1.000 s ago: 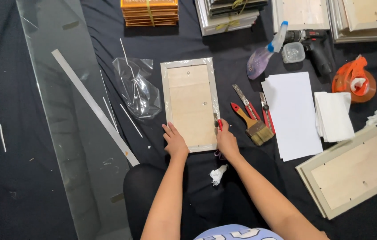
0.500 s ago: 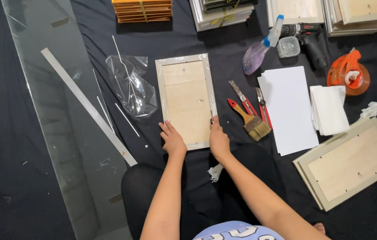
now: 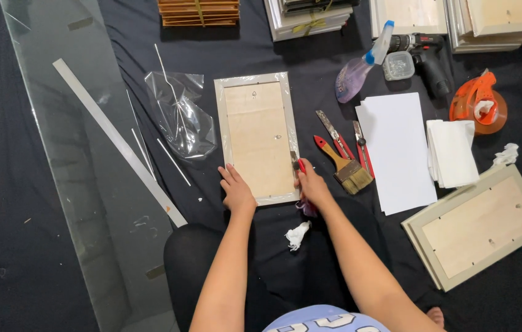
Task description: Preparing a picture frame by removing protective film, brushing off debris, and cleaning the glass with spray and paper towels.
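— Where's the frame?
— Face down on the black cloth. My left hand (image 3: 236, 192) lies open, pinning the picture frame (image 3: 257, 138); my right hand (image 3: 312, 184) grips a red-handled tool (image 3: 298, 163) at its edge.
— Risk?
— A slip could gouge the backing.

A black cloth (image 3: 310, 67) covers the floor. On it lie a picture frame (image 3: 257, 138) at centre, a glass sheet (image 3: 70, 160) left, white paper (image 3: 399, 150) right, and frame stacks (image 3: 310, 15) far.

Brush (image 3: 348, 167) crowds frame (image 3: 257, 138) R side; plastic bag (image 3: 181, 117) L.
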